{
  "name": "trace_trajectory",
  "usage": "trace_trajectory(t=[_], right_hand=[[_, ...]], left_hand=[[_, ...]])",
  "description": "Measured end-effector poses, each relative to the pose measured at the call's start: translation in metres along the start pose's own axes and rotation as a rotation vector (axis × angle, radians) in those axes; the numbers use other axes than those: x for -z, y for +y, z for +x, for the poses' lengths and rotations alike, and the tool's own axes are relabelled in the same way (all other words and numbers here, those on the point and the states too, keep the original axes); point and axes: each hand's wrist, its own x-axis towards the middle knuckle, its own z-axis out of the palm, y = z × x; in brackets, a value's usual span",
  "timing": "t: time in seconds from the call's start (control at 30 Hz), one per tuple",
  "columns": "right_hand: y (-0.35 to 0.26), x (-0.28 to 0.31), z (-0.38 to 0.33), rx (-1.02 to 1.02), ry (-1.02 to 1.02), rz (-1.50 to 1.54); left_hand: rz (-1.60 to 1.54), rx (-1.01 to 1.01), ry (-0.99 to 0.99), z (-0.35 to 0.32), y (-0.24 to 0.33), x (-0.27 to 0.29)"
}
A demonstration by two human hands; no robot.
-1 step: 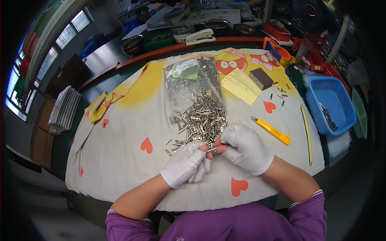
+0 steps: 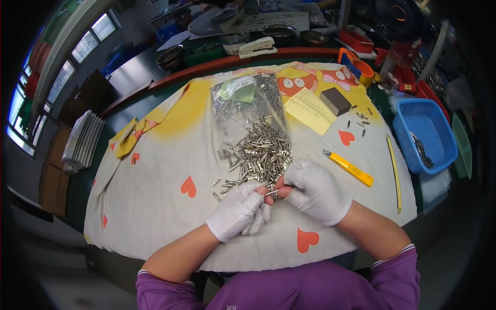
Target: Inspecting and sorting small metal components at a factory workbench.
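Both my hands wear white gloves with some fingertips bare, and they meet at the near edge of a pile of small silvery metal parts (image 2: pixel 264 152). My left hand (image 2: pixel 240 209) pinches a small slim metal part (image 2: pixel 271 192) between thumb and finger. At its other end, the bare fingertips of my right hand (image 2: pixel 316 191) close on the same piece. The pile spills from the mouth of a clear plastic bag (image 2: pixel 222 116) full of like parts, lying beyond my hands. A few loose parts lie just left of the pile.
A patterned cloth (image 2: pixel 155 206) covers the table. To the right lie a yellow utility knife (image 2: pixel 351 169), a yellow strip (image 2: pixel 394 173) and a blue basket (image 2: pixel 426 132) holding some parts. A yellow written note (image 2: pixel 310 111), a dark block (image 2: pixel 335 101) and several loose parts sit farther back.
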Motion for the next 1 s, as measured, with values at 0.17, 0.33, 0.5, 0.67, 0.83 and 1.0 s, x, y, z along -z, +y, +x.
trace_trajectory(t=[0.17, 0.33, 0.5, 0.67, 0.83, 1.0], right_hand=[[-0.001, 0.000, -0.001, -0.026, -0.001, 0.000], [-0.003, -0.002, -0.002, -0.111, -0.010, 0.084], [-0.006, -0.002, -0.001, -0.134, -0.032, 0.140], [-0.012, 0.010, 0.008, -0.038, -0.267, 0.015], [0.008, 0.012, 0.004, -0.175, 0.117, -0.134], [0.008, 0.009, 0.006, -0.170, -0.093, -0.266]], left_hand=[[-0.076, 0.010, -0.016, 0.001, 0.001, 0.001], [-0.051, 0.001, -0.028, 0.002, 0.000, 0.001], [-0.092, 0.006, -0.099, 0.004, -0.003, 0.006], [-0.090, -0.010, -0.139, 0.002, 0.007, -0.001], [-0.297, -0.016, -0.136, 0.007, -0.006, 0.011], [-0.514, -0.163, -0.142, 0.008, -0.007, 0.008]])
